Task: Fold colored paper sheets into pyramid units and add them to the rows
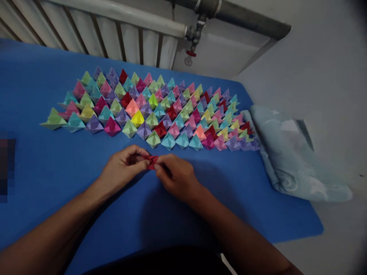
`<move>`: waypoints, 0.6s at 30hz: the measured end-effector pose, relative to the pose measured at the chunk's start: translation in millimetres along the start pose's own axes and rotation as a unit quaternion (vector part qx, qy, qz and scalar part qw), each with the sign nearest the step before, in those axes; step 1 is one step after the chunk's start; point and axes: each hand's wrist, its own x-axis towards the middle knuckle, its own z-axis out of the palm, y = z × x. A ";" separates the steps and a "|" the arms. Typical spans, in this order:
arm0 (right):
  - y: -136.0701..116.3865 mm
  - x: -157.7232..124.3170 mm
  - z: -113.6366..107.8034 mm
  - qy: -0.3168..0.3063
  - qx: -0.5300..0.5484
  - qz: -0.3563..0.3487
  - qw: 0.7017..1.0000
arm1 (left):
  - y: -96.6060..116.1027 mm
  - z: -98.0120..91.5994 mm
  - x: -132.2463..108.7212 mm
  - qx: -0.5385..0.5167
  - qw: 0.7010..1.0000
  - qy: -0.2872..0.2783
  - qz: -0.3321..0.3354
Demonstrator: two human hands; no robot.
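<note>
Between my two hands is a small folded piece of dark red paper (152,162), held just above the blue surface. My left hand (124,162) pinches its left side between thumb and fingers. On the other side, my right hand (177,173) grips the right edge with thumb and forefinger. Some of the paper is hidden behind the fingertips. Just beyond my hands stand rows of folded paper boats (151,121) in green, blue, purple, pink, red and yellow, close together. A pale green boat (153,140) is among those nearest the red paper.
A blue mat (71,164) lies under everything. At the right, a folded light teal blanket (286,152) rests on its edge against the wall. A white radiator (109,34) and a pipe valve with a red handle (191,53) are behind.
</note>
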 end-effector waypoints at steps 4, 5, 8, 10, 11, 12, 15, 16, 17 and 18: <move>-0.4 0.0 -0.6 -0.002 -0.009 -0.014 1.000 | 2.2 0.0 0.2 -0.007 1.000 0.013 -0.003; -0.3 0.0 -0.6 0.000 -0.005 -0.016 1.000 | 3.1 0.2 0.2 -0.009 1.000 0.016 0.001; -0.2 0.1 -0.8 -0.003 0.002 -0.013 1.000 | 5.0 1.1 0.1 -0.015 1.000 0.020 0.011; -0.1 0.2 -1.1 -0.018 -0.003 -0.015 1.000 | 5.2 1.4 0.1 -0.013 1.000 0.018 0.014; 0.0 0.1 -1.3 -0.024 -0.007 -0.018 1.000 | 4.8 1.4 0.2 -0.010 1.000 0.016 0.016; 0.2 0.0 -1.5 -0.029 -0.012 -0.023 0.999 | 4.4 1.2 0.4 -0.009 1.000 0.015 0.019; 0.8 -0.9 -2.1 -0.036 -0.022 -0.035 0.998 | 3.0 -0.4 1.8 -0.004 1.000 0.017 0.025; 1.0 -1.2 -2.4 -0.041 -0.022 -0.038 0.998 | 2.8 -1.1 2.3 -0.003 1.000 0.018 0.024; 1.0 -1.4 -2.7 -0.046 -0.020 -0.039 0.998 | 2.8 -1.8 2.8 -0.001 1.000 0.019 0.023; 1.0 -1.5 -3.0 -0.052 -0.018 -0.039 0.998 | 2.8 -2.4 3.0 0.003 1.000 0.018 0.022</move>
